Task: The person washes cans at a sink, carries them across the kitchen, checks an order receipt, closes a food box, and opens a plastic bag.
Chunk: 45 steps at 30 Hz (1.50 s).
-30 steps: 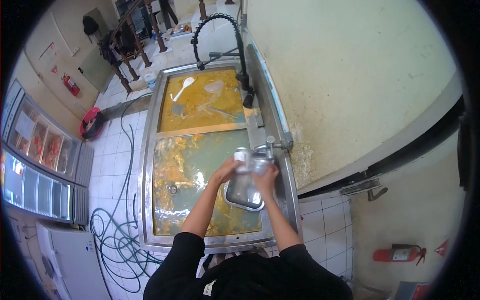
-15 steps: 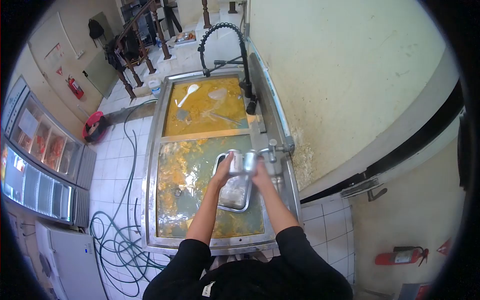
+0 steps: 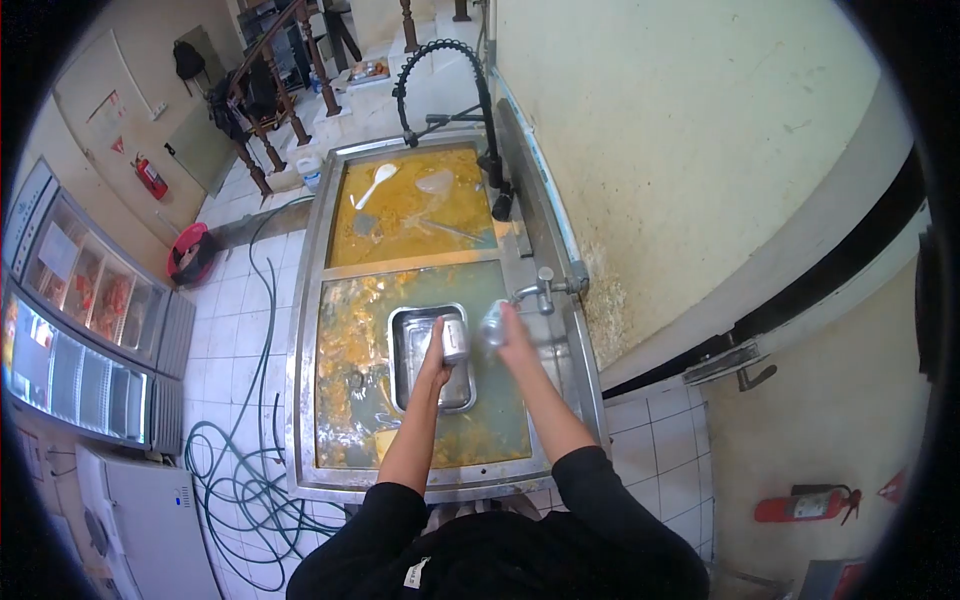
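Note:
My left hand [image 3: 437, 354] is wrapped round a whitish can-like container [image 3: 454, 342], held over the right part of a rectangular metal tray [image 3: 399, 352]. The tray lies in the near sink basin, among murky water [image 3: 497, 420] with orange scraps. To the right of the tray, my right hand [image 3: 514, 336] grips a silvery container [image 3: 493, 324], blurred by motion. The two containers are apart. A metal tap [image 3: 545, 290] on the sink's right edge is close to my right hand.
The far basin holds yellow-orange water [image 3: 400, 215] with a white ladle [image 3: 376, 184]. A black spring faucet [image 3: 487, 120] arches above it. The wall [image 3: 680, 180] borders the sink on the right. A green hose [image 3: 235, 470] lies coiled on the left floor.
The tray has shifted left in the near basin. My left hand has moved slightly left and down with its container, and the gap between the two containers has widened.

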Each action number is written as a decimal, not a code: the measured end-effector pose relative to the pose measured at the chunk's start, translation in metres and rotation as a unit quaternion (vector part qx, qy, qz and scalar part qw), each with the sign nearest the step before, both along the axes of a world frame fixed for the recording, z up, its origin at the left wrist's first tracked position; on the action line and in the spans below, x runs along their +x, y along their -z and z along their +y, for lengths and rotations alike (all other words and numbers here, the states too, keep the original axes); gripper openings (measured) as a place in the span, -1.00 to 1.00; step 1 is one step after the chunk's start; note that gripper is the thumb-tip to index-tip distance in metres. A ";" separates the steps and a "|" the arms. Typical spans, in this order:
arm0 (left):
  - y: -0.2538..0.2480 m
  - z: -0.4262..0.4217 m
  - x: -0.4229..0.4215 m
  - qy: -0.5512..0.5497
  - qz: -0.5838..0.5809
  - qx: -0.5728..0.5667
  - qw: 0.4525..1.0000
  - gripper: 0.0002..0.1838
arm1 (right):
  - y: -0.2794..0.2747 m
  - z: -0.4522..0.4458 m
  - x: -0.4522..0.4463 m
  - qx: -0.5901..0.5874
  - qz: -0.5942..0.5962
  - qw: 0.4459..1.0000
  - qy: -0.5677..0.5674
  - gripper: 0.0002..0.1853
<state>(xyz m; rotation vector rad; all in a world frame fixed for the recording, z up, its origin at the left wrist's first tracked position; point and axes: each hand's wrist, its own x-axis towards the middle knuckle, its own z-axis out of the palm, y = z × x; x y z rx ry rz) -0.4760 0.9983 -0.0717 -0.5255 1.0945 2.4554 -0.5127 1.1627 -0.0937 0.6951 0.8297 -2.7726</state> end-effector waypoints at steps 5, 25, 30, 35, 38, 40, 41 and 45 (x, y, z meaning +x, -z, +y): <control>-0.021 0.013 0.000 -0.016 0.023 -0.059 0.998 -0.46 | -0.003 0.006 0.009 -0.029 0.022 0.999 -0.023 -0.75; -0.027 0.092 -0.053 0.133 0.004 0.107 0.985 -0.60 | -0.010 0.070 0.049 0.059 0.017 0.998 -0.009 -0.72; -0.026 0.088 -0.053 0.124 0.030 0.162 0.979 -0.55 | -0.002 0.067 0.035 -0.002 0.045 0.999 -0.012 -0.73; -0.017 0.053 -0.040 0.032 0.033 0.181 0.982 -0.48 | 0.001 0.045 0.008 -0.012 0.055 0.996 -0.064 -0.74; -0.025 0.032 -0.028 -0.008 0.004 0.130 0.992 -0.50 | -0.014 0.025 -0.005 0.069 0.066 0.991 -0.094 -0.70; -0.027 0.021 -0.021 -0.004 0.016 0.130 0.991 -0.52 | -0.008 0.020 -0.018 0.028 0.059 0.994 -0.088 -0.61; -0.022 0.017 -0.018 -0.007 0.023 0.121 0.992 -0.52 | 0.000 0.018 -0.025 -0.027 0.049 0.996 -0.064 -0.59; -0.025 0.016 -0.006 -0.038 0.033 0.116 0.992 -0.52 | -0.002 0.012 -0.025 -0.053 0.020 0.996 -0.074 -0.55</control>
